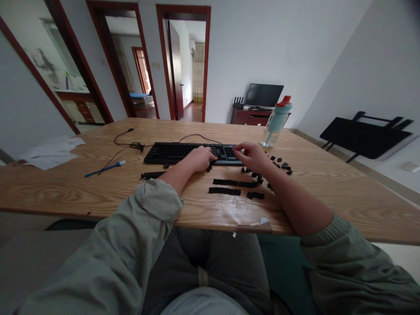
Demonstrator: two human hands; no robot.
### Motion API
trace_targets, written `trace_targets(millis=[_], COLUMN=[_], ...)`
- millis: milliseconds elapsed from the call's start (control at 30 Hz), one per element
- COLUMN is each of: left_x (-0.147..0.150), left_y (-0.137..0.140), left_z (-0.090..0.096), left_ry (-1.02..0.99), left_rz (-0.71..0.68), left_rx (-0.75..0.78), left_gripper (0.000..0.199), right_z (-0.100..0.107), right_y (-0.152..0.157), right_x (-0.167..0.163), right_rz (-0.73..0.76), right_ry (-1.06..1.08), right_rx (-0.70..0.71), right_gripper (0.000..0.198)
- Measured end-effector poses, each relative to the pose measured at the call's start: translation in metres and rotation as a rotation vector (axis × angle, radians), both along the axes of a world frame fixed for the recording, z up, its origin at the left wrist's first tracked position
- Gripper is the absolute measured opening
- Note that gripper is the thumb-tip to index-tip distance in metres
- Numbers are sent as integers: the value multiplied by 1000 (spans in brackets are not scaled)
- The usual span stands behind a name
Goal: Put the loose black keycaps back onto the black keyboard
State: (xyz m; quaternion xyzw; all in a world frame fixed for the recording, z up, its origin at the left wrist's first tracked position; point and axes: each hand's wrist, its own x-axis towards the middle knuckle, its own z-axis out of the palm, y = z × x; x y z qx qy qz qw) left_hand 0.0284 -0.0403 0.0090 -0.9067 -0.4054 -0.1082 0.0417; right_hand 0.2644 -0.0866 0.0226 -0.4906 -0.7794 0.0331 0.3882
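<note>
A black keyboard (173,151) lies across the table, several keys off at its right part. My left hand (197,159) rests at its front edge, index finger stretched out onto the keys, holding nothing that I can see. Above the number pad, my right hand (251,155) has its fingers pinched together; whatever may be between them is too small to make out. Loose black keycaps (285,166) are scattered beside and under my right forearm. Nearer to me, other keycaps lie in rows, one row of keycaps (225,191) in front of another row (225,182).
A blue brush (105,168) and the coiled cable (136,145) lie left of the keyboard. White tissue (52,152) is at the far left. A water bottle (276,122) stands behind my right hand. Clear film (236,213) covers the wooden table's (328,188) front edge.
</note>
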Motion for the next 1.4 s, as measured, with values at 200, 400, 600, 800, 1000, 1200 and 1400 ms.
trace_targets(millis=[200, 400, 600, 800, 1000, 1200, 1400], left_x=[-7, -15, -13, 3, 17, 18, 18], left_y=[-9, -16, -18, -15, -22, -22, -19], left_z=[15, 26, 24, 11, 6, 4, 1], left_ry=[-197, -112, -184, -739, -1010, -1046, -1049], left_rz=[-14, 37, 3, -103, -106, -124, -153], left_rx=[-80, -378, -427, -575, -719, -755, -780], left_gripper=[38, 32, 19, 37, 45, 48, 50], right_z=[1, 1, 1, -4, -3, 1, -1], right_y=[-1, -1, -5, -5, -8, -13, -9], right_x=[-1, -3, -7, -12, -20, -20, -19], right_rz=[38, 53, 98, 146, 126, 144, 127], right_ry=[-6, -27, -67, -64, -30, -36, -9], right_rx=[-4, -26, -86, -104, -37, 9, 60], right_gripper=[30, 30, 28, 30, 33, 31, 24])
